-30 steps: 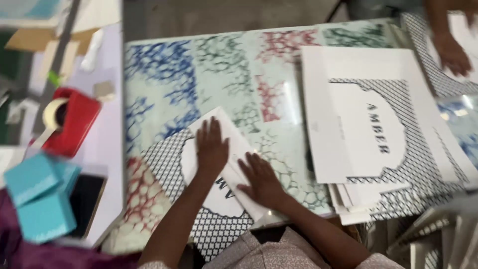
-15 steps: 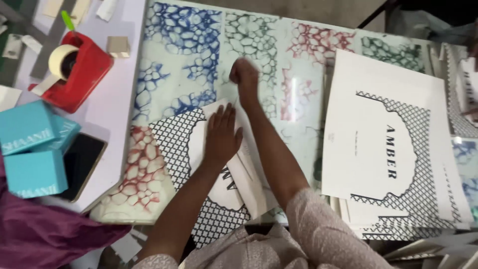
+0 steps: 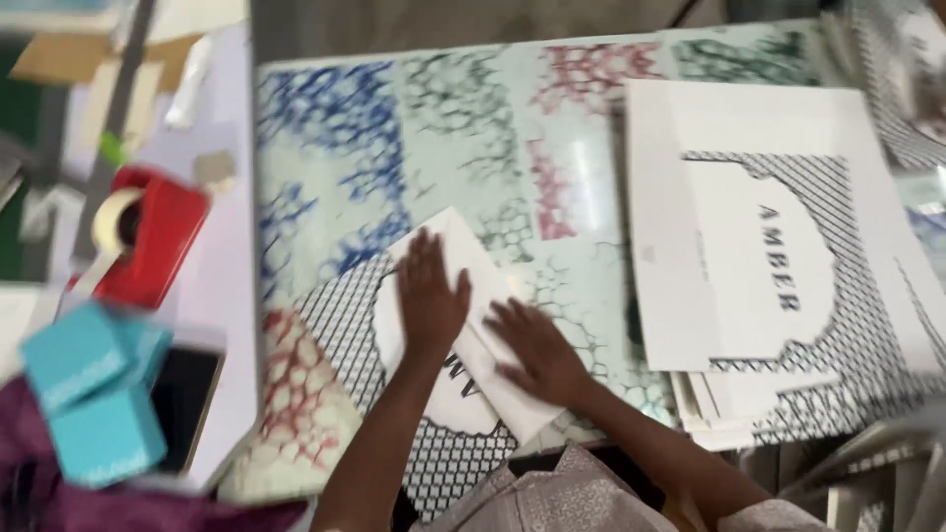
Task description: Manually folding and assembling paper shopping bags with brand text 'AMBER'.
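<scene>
Evidently mid-fold: flattened on the patterned tabletop (image 3: pixel 414 118), lower centre of frame, a white card sheet (image 3: pixel 345 310) with black lattice print, long axis diagonal, upper edge pointing up-right. Pressed flat on it, left hand (image 3: pixel 429 300) and right hand (image 3: pixel 532 350), fingers spread, gripping nothing. Next, probably firm creasing pressure.

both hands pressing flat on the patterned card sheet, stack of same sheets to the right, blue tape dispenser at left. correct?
Not quite: the tape dispenser at left is red, not blue; the blue things there are small boxes. The head view shows it. The rest holds: left hand and right hand lie flat on the patterned card sheet, with the stack of same sheets to the right.
</scene>
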